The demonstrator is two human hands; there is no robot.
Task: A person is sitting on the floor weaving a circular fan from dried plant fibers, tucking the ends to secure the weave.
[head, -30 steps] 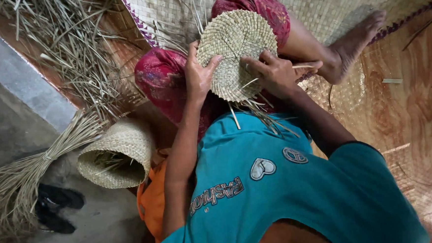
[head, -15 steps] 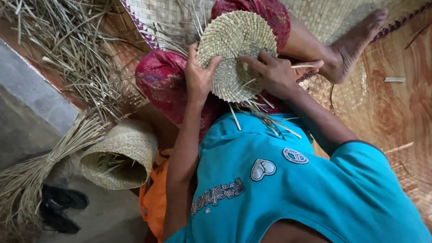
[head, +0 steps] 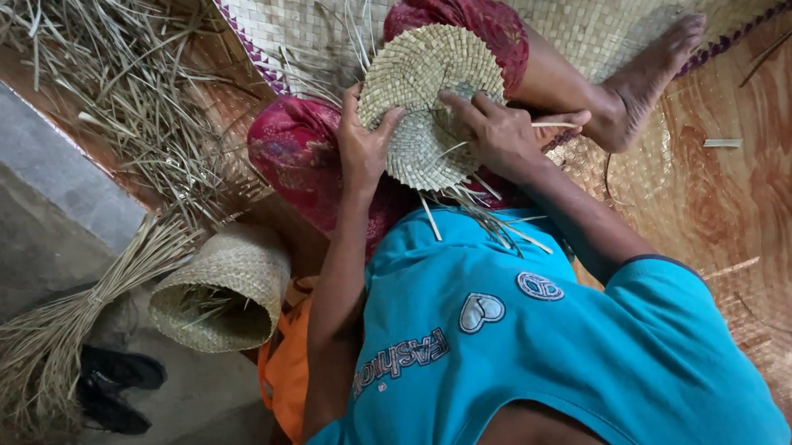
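A person in a blue shirt point(head: 547, 350) is sitting on the floor and looking down at a round woven disc point(head: 426, 99). The disc is resting over the lap, on red cloth point(head: 297, 151) that is covering the knees.

The left hand point(head: 362, 143) is gripping the disc at its left edge. The thumb is lying on top and the other fingers are curling behind it, so they are closed on the disc.

The right hand point(head: 500, 136) is pressing on the disc from the right side. Its fingers point(head: 458, 102) are bending down onto the weave, close together. A thin stick point(head: 555, 124) is poking out from this hand toward the right. I cannot tell how the hand is holding it.

Loose straw ends point(head: 477, 209) are hanging from the bottom of the disc, just above the shirt.

A bare foot point(head: 654, 69) is lying to the right on a big woven mat point(head: 583, 5). A woven basket point(head: 223, 290) is lying on its side near the left elbow. A tied straw bundle point(head: 67, 321) is lying beside the basket, and a heap of loose straw point(head: 118, 84) is spreading at the top left. Dark sandals point(head: 116, 386) are sitting at the bottom left.
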